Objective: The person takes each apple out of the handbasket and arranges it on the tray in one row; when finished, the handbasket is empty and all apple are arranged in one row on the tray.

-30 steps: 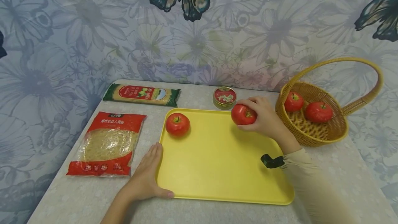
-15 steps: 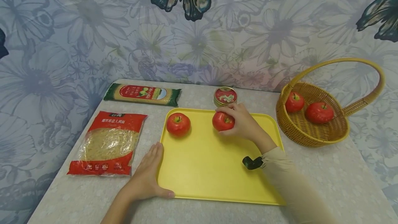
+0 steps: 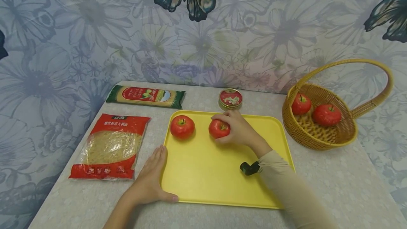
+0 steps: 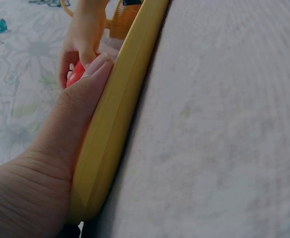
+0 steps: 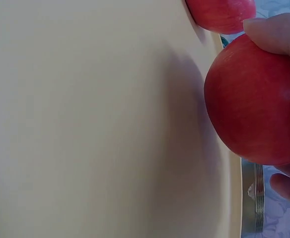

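My right hand grips a red apple over the back middle of the yellow tray. In the right wrist view the held apple fills the right side, with the thumb across its top and a shadow on the tray beside it. A second red apple sits in the tray's back left corner. My left hand rests against the tray's front left corner, fingers straight along the left side and thumb at the front edge. The left wrist view shows that thumb lying along the tray's rim.
A wicker basket with a tall handle stands right, holding two red apples. Behind the tray is a round tin. A spaghetti pack lies back left, and a red-edged pasta bag lies left. A patterned backdrop rises behind the table.
My right hand has carried its apple leftward over the tray, closer to the other apple, and a little lower in the head view. My left hand stays at the tray's corner.
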A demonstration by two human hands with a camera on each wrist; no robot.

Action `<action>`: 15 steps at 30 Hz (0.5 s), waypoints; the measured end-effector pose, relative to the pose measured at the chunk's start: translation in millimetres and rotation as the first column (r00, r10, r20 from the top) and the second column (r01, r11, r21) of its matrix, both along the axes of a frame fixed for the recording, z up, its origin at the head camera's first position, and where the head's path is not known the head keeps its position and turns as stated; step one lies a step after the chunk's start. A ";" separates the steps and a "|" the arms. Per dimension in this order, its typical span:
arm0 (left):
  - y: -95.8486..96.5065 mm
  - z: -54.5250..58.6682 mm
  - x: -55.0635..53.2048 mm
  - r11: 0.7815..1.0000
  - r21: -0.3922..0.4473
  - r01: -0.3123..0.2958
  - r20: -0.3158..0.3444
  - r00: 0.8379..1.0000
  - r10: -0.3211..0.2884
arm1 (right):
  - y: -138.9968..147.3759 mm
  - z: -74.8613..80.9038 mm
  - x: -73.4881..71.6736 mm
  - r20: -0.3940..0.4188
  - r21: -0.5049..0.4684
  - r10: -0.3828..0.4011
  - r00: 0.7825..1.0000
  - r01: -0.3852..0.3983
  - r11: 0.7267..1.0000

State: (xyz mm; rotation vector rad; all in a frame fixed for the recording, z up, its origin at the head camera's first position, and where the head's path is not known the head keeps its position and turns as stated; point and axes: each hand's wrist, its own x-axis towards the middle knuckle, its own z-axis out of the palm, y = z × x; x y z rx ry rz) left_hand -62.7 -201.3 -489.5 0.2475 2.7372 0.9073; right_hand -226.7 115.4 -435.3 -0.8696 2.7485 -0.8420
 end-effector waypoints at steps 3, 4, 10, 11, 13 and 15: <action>0.0 0.4 0.1 1.000 0.004 0.000 0.000 1.000 0.000 | -3.4 0.2 0.8 -0.002 0.009 0.003 1.000 -0.003 1.000; 0.0 0.5 0.2 1.000 0.005 0.000 -0.002 1.000 0.000 | -4.5 0.5 1.3 -0.004 0.010 0.005 1.000 -0.005 1.000; -0.5 0.0 0.9 1.000 0.012 0.001 -0.020 1.000 -0.001 | -10.1 2.3 2.6 0.001 0.014 0.009 1.000 -0.009 1.000; -0.7 -0.2 0.8 1.000 0.012 0.001 -0.020 1.000 -0.001 | -10.8 2.1 2.5 0.003 0.016 0.009 1.000 -0.009 1.000; -1.0 -0.7 0.6 1.000 0.010 0.002 -0.020 1.000 -0.002 | -12.1 1.3 2.0 0.004 0.023 0.009 1.000 -0.009 1.000; -1.2 -1.4 0.0 1.000 0.006 0.000 -0.013 1.000 0.000 | -13.3 0.0 1.5 -0.001 0.028 0.008 1.000 -0.008 1.000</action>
